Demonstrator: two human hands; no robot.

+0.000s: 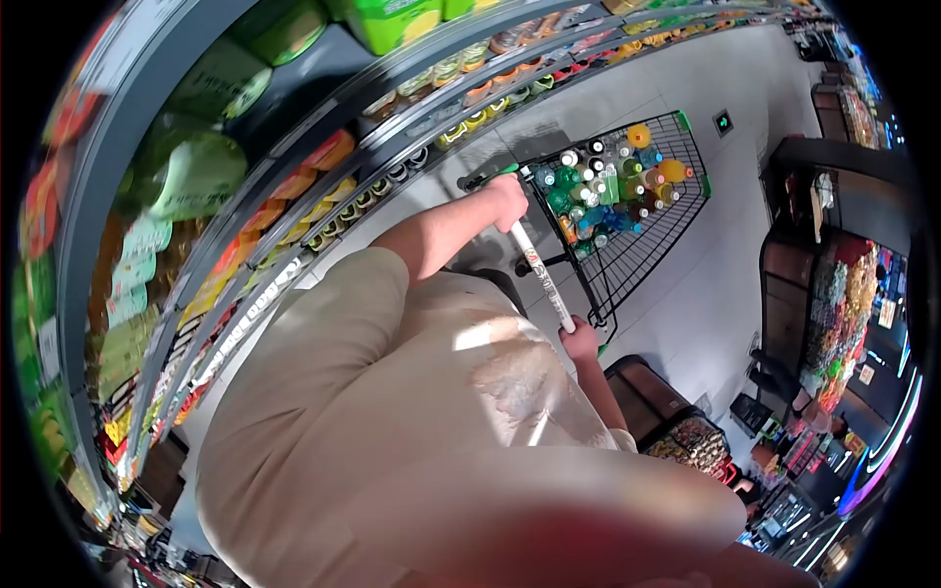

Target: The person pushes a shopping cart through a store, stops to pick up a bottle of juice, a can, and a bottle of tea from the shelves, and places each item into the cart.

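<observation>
A wire shopping cart with green corner pieces stands in front of me, seen from above. Many bottles with white, green, blue and orange colours lie in its far left part. Its handle is a white printed bar. My left hand is closed round the bar's left end, by a green end piece. Round the right end of the same bar, my right hand is closed too. The fingers of both hands are partly hidden.
Long shelves of bottles and packs run along the left side. Display bins of packaged goods stand at the right, with more goods farther back. Grey floor tiles and a small green-lit floor sign lie beyond the cart.
</observation>
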